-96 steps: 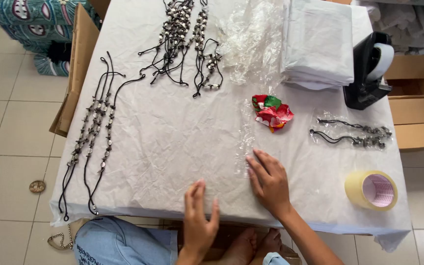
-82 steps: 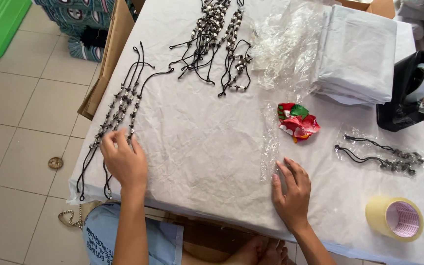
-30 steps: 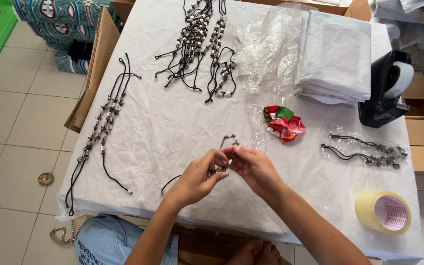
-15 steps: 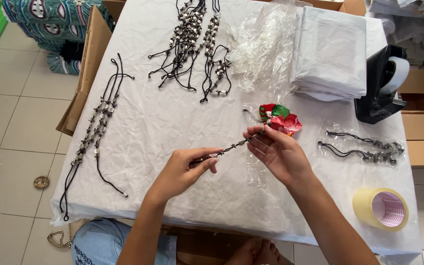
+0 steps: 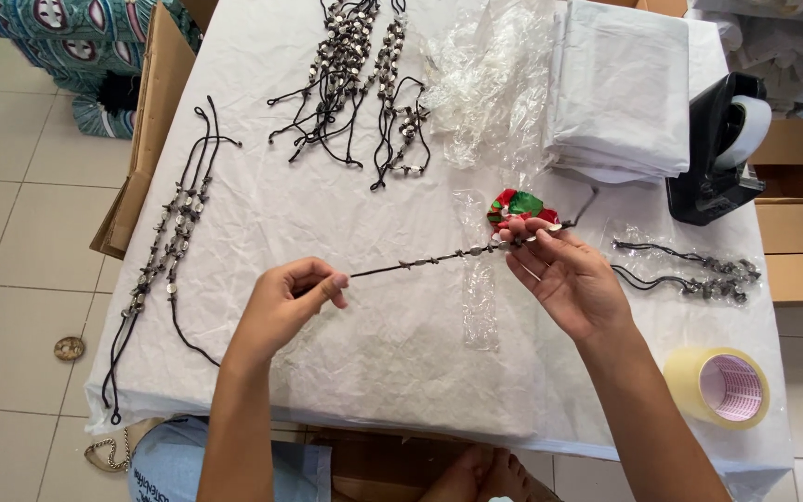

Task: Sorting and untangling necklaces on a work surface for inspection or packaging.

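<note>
We hold 1 beaded necklace (image 5: 425,261), a thin black cord strung with small metallic beads, stretched taut above the crinkled white tabletop (image 5: 346,372). Our left hand (image 5: 285,302) pinches one cord end; our right hand (image 5: 564,274) pinches the other, beside a shiny red and green foil scrap (image 5: 516,204). A narrow clear plastic sleeve (image 5: 480,302) lies flat beneath the cord. A roll of tape (image 5: 719,386) sits near the tabletop's corner.

Table (image 5: 401,390) wearing a crinkly white cloth, pale floor tiles (image 5: 11,232) showing around it — cardboard boxes (image 5: 146,121) standing beside
</note>
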